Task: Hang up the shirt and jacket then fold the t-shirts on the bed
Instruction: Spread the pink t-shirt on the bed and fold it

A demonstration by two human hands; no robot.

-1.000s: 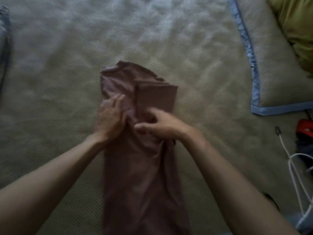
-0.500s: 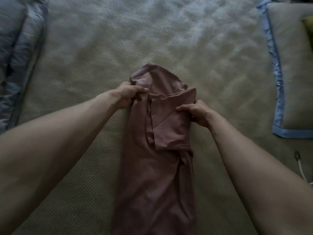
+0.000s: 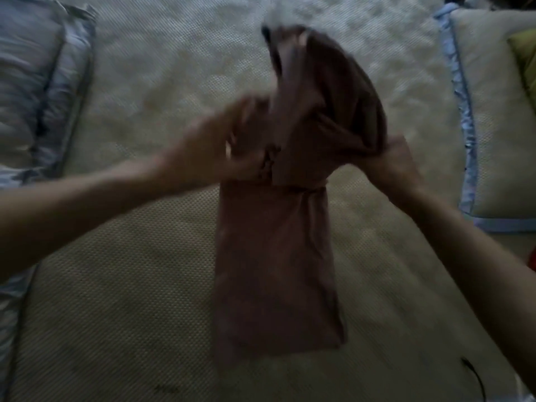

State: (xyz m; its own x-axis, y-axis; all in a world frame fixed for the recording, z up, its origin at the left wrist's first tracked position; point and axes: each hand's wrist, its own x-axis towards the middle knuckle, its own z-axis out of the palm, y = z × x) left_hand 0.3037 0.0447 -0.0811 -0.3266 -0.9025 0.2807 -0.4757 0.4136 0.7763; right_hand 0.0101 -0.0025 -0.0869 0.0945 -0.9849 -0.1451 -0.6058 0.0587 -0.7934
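Now, from left to right: a blue-grey pillow lies along the left edge of the tan, textured bedspread. The left hand, blurred by motion, grips the left side of a mauve t-shirt, fingers curled into the cloth. The t-shirt lies mid-bed as a long narrow strip running toward the viewer; its far end is lifted off the bed and bunched between both hands. Half a second ago that collar end lay flat with the hands at its edges; now it is raised and curling back toward the viewer. The right hand holds the right side of the raised part, though its fingers are hidden behind the fabric. Farther right sits a tan pillow with blue trim. No writing or labels can be read.
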